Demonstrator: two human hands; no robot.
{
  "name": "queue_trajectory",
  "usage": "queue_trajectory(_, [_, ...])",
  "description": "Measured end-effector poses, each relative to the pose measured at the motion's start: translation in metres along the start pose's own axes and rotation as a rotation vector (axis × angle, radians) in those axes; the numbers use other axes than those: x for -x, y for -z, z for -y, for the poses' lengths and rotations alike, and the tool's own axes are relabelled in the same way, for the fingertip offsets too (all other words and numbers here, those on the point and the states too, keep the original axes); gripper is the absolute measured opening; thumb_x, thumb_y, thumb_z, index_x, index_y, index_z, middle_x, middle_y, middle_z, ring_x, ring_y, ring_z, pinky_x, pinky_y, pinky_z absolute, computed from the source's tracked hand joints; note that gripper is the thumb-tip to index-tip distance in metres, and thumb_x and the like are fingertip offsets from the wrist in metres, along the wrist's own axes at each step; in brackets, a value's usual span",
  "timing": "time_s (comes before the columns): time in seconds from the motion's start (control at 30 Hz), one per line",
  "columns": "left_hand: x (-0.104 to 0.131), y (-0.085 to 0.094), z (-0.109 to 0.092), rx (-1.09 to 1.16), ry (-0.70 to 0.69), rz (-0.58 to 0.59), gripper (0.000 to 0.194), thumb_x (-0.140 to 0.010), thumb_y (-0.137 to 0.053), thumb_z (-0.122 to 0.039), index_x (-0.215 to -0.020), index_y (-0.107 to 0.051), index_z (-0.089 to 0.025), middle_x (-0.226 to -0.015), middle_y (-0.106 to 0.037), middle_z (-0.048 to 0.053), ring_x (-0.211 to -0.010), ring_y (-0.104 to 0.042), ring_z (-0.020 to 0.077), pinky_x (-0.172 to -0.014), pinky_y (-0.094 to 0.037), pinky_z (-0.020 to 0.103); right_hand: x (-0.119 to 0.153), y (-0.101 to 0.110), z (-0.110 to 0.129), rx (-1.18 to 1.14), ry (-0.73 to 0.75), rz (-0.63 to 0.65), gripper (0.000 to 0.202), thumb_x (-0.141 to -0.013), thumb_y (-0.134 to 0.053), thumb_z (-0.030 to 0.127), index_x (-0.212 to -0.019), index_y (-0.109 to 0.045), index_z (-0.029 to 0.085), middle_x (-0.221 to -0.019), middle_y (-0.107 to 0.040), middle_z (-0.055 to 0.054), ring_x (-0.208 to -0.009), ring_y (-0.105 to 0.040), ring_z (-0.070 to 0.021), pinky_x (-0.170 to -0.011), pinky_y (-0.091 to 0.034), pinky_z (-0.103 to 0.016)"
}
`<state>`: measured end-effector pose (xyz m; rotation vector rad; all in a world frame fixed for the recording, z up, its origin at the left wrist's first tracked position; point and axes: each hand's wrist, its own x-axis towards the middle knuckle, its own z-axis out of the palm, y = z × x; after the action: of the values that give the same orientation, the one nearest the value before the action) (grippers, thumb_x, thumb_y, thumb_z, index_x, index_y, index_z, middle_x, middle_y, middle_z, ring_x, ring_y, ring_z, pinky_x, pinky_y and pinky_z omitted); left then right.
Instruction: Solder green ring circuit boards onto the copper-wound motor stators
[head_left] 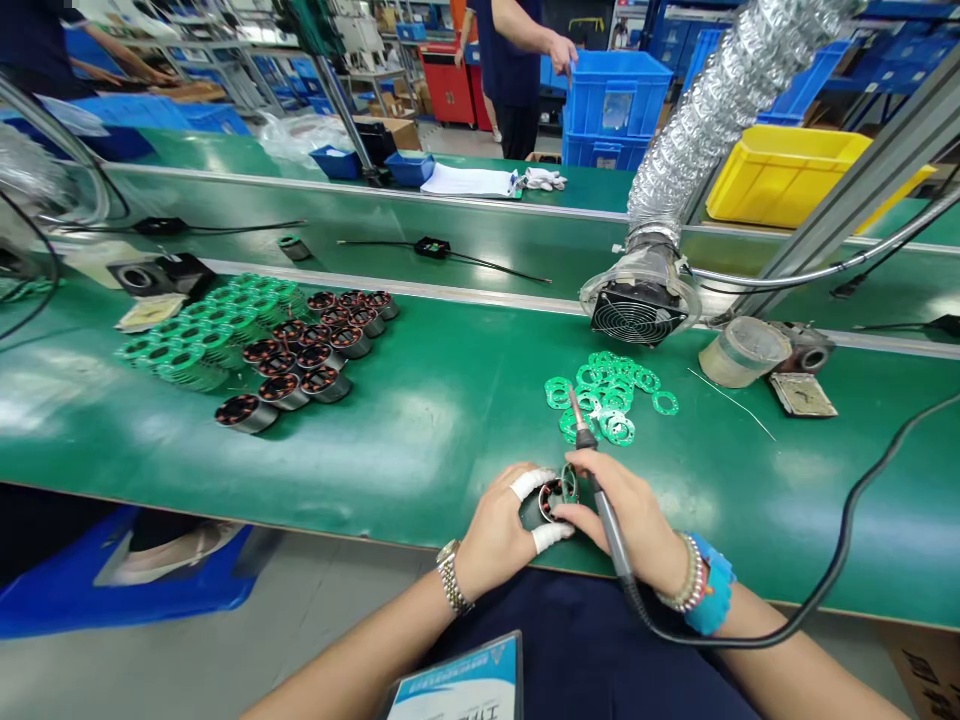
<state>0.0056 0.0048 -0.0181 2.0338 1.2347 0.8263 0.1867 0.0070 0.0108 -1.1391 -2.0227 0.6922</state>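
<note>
Green worktop (450, 420), near edge: your left hand (495, 535), fingers (531, 484) curled shut, cups the motor stator (546, 500). Your right hand (634, 520) pinches the soldering iron (596, 480) closed, beside it. Loose green rings (611, 395) just beyond; fan (637, 310) behind them.

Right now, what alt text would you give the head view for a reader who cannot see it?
The left hand holds a small motor stator at the near edge of a green bench while the right hand grips a corded soldering iron. Loose green rings lie just beyond; more stators sit at left, a fume extractor fan behind.
</note>
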Motion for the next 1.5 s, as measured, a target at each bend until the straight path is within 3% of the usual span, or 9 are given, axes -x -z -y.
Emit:
queue_trajectory(0.17, [0.005,-0.003,0.001,0.005,0.111,-0.049,0.051,-0.064,-0.072,-0.037,-0.104,-0.046,-0.017,-0.096,-0.062,0.008,-0.087,-0.061,0.0227,-0.076,-0.051,0.036,-0.009,-0.003,-0.001,-0.095,0.043,0.131,0.045,-0.075,-0.07,0.033,-0.113,-0.048,0.021,-0.102,-0.058,-0.006,-0.092,-0.057,-0.0199,-0.081,-0.048,-0.032])
queue_trajectory(0.4, [0.007,-0.004,0.002,-0.055,0.068,-0.055,0.045,-0.066,-0.07,-0.034,-0.1,-0.046,-0.018,-0.094,-0.061,0.008,-0.086,-0.061,0.0233,-0.075,-0.05,0.037,-0.01,-0.001,-0.004,-0.217,-0.071,0.209,0.049,-0.069,-0.076,0.024,-0.11,-0.048,0.024,-0.104,-0.058,-0.002,-0.095,-0.057,-0.0178,-0.084,-0.046,-0.029])
queue_trajectory(0.73, [0.008,-0.005,0.006,-0.103,-0.017,-0.03,0.046,-0.069,-0.069,-0.035,-0.102,-0.044,-0.018,-0.098,-0.06,0.01,-0.09,-0.06,0.0244,-0.077,-0.05,0.039,-0.004,0.0,-0.013,-0.272,-0.078,0.23,0.051,-0.071,-0.074,0.025,-0.113,-0.045,0.024,-0.108,-0.057,-0.003,-0.096,-0.058,-0.0184,-0.083,-0.046,-0.029])
queue_trajectory(0.93, [0.008,-0.005,0.009,-0.092,-0.008,-0.011,0.049,-0.068,-0.07,-0.036,-0.104,-0.043,-0.017,-0.099,-0.059,0.011,-0.091,-0.06,0.0243,-0.079,-0.05,0.04,-0.003,0.001,-0.015,-0.274,-0.092,0.226,0.056,-0.07,-0.075,0.023,-0.115,-0.042,0.025,-0.108,-0.059,-0.003,-0.097,-0.058,-0.0187,-0.084,-0.046,-0.029])
queue_trajectory(1.13, [0.008,-0.003,0.007,-0.081,-0.002,0.009,0.043,-0.073,-0.066,-0.037,-0.103,-0.044,-0.018,-0.1,-0.06,0.01,-0.092,-0.06,0.0247,-0.08,-0.05,0.042,-0.006,0.008,-0.014,-0.306,-0.055,0.286,0.049,-0.072,-0.073,0.024,-0.111,-0.043,0.022,-0.106,-0.057,-0.003,-0.092,-0.058,-0.0169,-0.081,-0.046,-0.028])
queue_trajectory(1.3, [0.006,0.004,0.008,0.039,-0.042,0.06,0.057,-0.066,-0.072,-0.041,-0.11,-0.044,-0.019,-0.107,-0.059,0.011,-0.097,-0.059,0.025,-0.085,-0.049,0.042,-0.008,0.01,-0.012,-0.323,-0.022,0.298,0.044,-0.076,-0.069,0.024,-0.112,-0.043,0.021,-0.103,-0.056,-0.003,-0.089,-0.057,-0.0155,-0.077,-0.047,-0.027])
queue_trajectory(1.5, [0.001,0.005,0.008,0.043,-0.022,0.067,0.035,-0.078,-0.062,-0.031,-0.11,-0.052,-0.02,-0.107,-0.062,0.009,-0.098,-0.06,0.0216,-0.087,-0.049,0.04,-0.002,0.012,-0.015,-0.346,0.002,0.258,0.051,-0.075,-0.068,0.022,-0.119,-0.042,0.019,-0.108,-0.057,-0.007,-0.096,-0.059,-0.018,-0.083,-0.049,-0.03])
